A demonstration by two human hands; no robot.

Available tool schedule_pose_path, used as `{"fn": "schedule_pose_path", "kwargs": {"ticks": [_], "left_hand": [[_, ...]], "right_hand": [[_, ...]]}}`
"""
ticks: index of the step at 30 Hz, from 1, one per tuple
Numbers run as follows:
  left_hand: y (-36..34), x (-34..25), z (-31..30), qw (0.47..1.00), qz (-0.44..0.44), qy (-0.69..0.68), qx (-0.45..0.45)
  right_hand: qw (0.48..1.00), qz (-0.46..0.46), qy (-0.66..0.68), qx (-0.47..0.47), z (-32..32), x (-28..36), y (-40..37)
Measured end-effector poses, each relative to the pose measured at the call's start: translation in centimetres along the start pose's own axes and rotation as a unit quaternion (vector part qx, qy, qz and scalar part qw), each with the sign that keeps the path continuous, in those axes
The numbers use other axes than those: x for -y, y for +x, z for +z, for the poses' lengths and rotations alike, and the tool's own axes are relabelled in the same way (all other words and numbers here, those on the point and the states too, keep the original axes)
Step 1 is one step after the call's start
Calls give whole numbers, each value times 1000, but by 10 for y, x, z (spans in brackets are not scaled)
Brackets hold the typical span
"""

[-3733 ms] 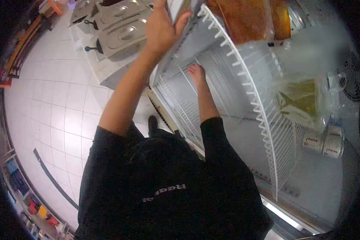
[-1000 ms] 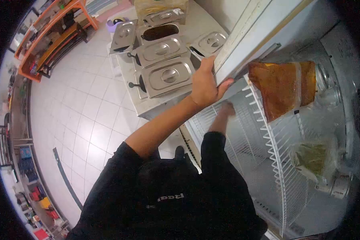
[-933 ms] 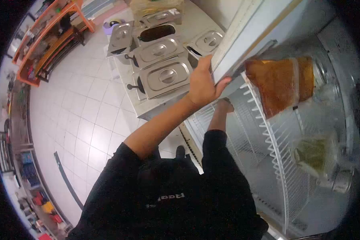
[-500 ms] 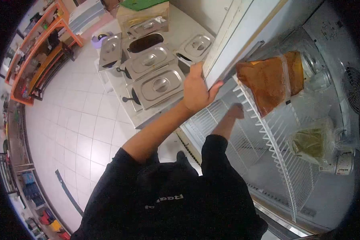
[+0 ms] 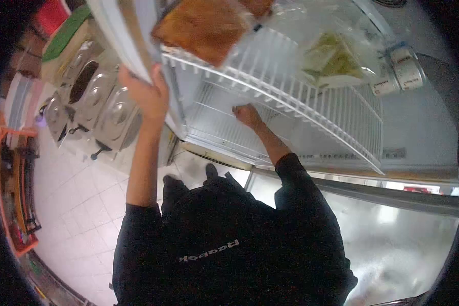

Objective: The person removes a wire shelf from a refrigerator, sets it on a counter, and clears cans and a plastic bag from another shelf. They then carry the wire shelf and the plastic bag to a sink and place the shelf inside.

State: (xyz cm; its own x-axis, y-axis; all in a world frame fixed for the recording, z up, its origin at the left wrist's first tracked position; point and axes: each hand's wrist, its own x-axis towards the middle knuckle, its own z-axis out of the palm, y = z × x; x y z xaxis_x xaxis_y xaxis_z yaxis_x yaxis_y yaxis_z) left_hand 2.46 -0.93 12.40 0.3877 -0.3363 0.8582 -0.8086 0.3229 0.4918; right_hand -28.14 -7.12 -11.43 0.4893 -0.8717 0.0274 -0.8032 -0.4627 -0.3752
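Note:
My left hand [image 5: 149,97] is closed around the edge of a white refrigerator door [image 5: 125,41], with the thumb on the inner side. Inside the refrigerator, below the upper wire shelf [image 5: 301,99], is my right hand [image 5: 247,116]. Its fingers are curled into a loose fist, and blur hides whether anything is in them. A lower wire rack [image 5: 209,112] lies beneath that hand. On the upper shelf rest a clear bag of orange-brown contents [image 5: 206,30] and a bag of something green [image 5: 336,58]. White-labelled cans [image 5: 407,69] stand beside the green bag.
Lidded steel food pans [image 5: 117,115] stand on a counter to the left, with a green mat [image 5: 66,33] behind them. An orange rack [image 5: 7,188] is at the far left. White floor tiles [image 5: 81,204] lie below, and a shiny metal surface [image 5: 398,250] is at lower right.
The view has turned toward the right, into the refrigerator. My left hand keeps hold of the door edge. My right hand stays under the upper shelf, still curled, now seen more fully.

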Motion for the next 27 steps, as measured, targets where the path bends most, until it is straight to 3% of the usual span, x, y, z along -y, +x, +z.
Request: {"fn": "schedule_pose_path", "kwargs": {"ticks": [1,3,6,7,9,12,13,15,17,19,22,25,26,27], "left_hand": [[-1,3,3,1000,1,-2,-15],[-3,-2,7,1000,-5,5,-24],[4,-12,0,999,-34,-6,-4],[2,-11,1,999,-27,1,-21],[-4,-4,2,998,-16,20,-50],[-5,4,5,996,5,62,-65],[-6,5,7,998,-3,23,-64],[-2,5,5,994,13,103,-31],[-10,18,7,993,29,100,-49],[-8,16,10,991,44,105,-70],[-10,18,15,991,52,88,-88],[-10,7,12,996,-49,-23,-67],[-9,11,11,994,12,77,-76],[-10,13,11,993,14,85,-78]], "right_hand": [[973,-6,-116,198,-11,-6,-10],[972,-7,-114,204,-15,-30,-37],[925,-93,-349,114,6,-105,-38],[978,-72,-196,-17,-1,-122,-29],[992,-19,-94,-78,-38,-126,-9],[993,53,-94,-35,-65,-129,-7],[993,51,-95,-39,-62,-134,-17],[987,-4,-151,-50,-36,-196,-45],[902,-59,-427,8,-42,-217,-55],[934,72,-339,80,-85,-185,-28],[976,100,-164,-105,-70,-202,-43],[933,-43,-348,-79,-37,-230,-84],[930,-42,-361,-64,-34,-221,-76],[933,-26,-358,-40,-37,-205,-64]]}}
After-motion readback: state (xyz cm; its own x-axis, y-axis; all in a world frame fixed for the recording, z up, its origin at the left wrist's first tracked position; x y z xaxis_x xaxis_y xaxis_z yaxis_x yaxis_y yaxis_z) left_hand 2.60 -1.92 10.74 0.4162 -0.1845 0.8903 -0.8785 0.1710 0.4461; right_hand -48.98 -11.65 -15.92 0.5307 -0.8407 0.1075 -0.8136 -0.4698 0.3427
